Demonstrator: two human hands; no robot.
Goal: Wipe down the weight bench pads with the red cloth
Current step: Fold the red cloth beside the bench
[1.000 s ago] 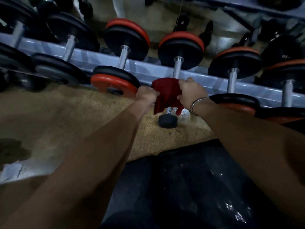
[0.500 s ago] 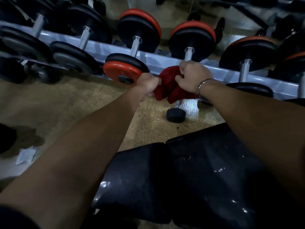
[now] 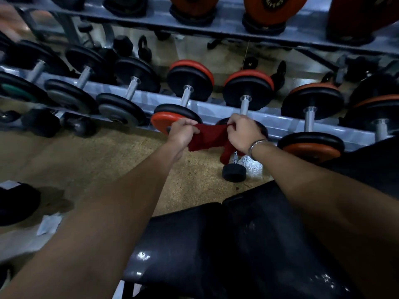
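1. Dumbbells (image 3: 190, 83) with black and red plates fill the lower tier of a grey rack (image 3: 212, 112). They lie side by side across its rails, handles pointing toward the camera.
2. The upper shelf (image 3: 226, 32) of the same rack carries more weights, among them orange-red plates (image 3: 274, 7) cut off by the top edge.
3. The red cloth (image 3: 207, 137) is off the bench, held in the air between both hands just in front of the rack's near rail.
4. The left hand (image 3: 182, 134) grips the cloth's left end with its fingers curled round the fabric.
5. The right hand (image 3: 244, 132), a metal bracelet (image 3: 255, 145) at its wrist, pinches the right end. A fold of the cloth hangs below this hand.
6. Under that hanging fold a small black dumbbell (image 3: 234, 172) stands on end on the speckled floor (image 3: 97, 160).
7. The black bench pads (image 3: 237, 244) lie below the forearms, nearer the camera than the cloth and apart from it. Wet glints show on their surface.
8. A scrap of paper (image 3: 48, 224) lies on the floor at the left.
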